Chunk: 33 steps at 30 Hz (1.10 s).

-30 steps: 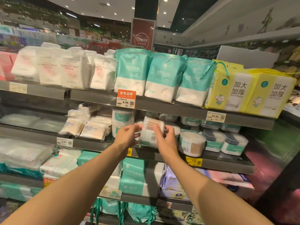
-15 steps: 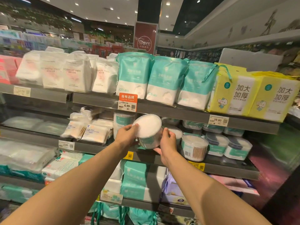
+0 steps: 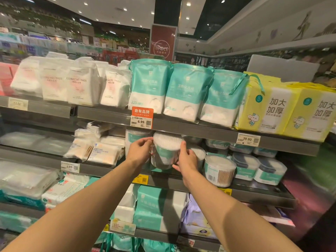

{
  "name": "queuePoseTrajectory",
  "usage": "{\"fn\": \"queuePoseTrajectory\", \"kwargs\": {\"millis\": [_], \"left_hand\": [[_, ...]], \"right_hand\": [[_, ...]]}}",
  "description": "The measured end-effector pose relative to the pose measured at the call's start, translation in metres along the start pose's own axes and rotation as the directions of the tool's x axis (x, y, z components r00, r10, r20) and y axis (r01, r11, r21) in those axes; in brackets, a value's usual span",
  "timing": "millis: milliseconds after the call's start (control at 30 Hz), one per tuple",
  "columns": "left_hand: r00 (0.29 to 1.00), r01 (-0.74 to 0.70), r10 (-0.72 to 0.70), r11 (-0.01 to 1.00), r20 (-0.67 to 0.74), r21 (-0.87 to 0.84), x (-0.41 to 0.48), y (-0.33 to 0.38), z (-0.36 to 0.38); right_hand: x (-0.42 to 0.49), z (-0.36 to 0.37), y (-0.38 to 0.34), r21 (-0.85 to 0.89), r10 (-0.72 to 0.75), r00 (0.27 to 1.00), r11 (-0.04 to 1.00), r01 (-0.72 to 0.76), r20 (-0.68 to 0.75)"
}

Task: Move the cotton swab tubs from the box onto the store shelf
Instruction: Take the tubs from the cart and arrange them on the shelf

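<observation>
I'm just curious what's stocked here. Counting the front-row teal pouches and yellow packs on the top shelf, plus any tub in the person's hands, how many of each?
Teal-and-white pouches: 3
Yellow packs: 2
Cotton swab tub, held between left hand and right hand: 1
Total: 6

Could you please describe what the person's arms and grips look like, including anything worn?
The left arm and right arm are bare to the frame edge, no sleeves showing. The left grip and right grip wear no gloves; no watch, bracelet or ring is visible.
</observation>
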<state>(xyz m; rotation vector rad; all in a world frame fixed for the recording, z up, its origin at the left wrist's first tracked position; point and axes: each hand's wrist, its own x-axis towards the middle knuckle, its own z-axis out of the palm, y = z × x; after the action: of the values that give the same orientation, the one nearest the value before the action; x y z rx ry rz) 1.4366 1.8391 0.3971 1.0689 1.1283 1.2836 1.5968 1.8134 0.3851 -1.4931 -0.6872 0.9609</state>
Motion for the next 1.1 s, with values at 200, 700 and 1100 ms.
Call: {"fn": "queuePoseTrajectory", "kwargs": {"millis": [200,700,1100], "left_hand": [[0.999,0.020,-0.021,1.000,0.037,0.013,0.003,0.000,0.005],[1.000,-0.014,0.013,0.987,0.007,0.159,0.020,-0.008,0.017],[0.998,-0.010,-0.001,0.983,0.061,0.186,-0.005,-0.013,0.077]], "right_hand": [[0.016,0.005,-0.003,-0.197,-0.091,0.996,0.976,0.091,0.008],[0.038,0.002,-0.004,-0.171,-0.117,0.986,0.976,0.136,0.116],[0.024,-0.087,-0.003,-0.914,-0.643,0.764,0.282,0.293,0.047]]}}
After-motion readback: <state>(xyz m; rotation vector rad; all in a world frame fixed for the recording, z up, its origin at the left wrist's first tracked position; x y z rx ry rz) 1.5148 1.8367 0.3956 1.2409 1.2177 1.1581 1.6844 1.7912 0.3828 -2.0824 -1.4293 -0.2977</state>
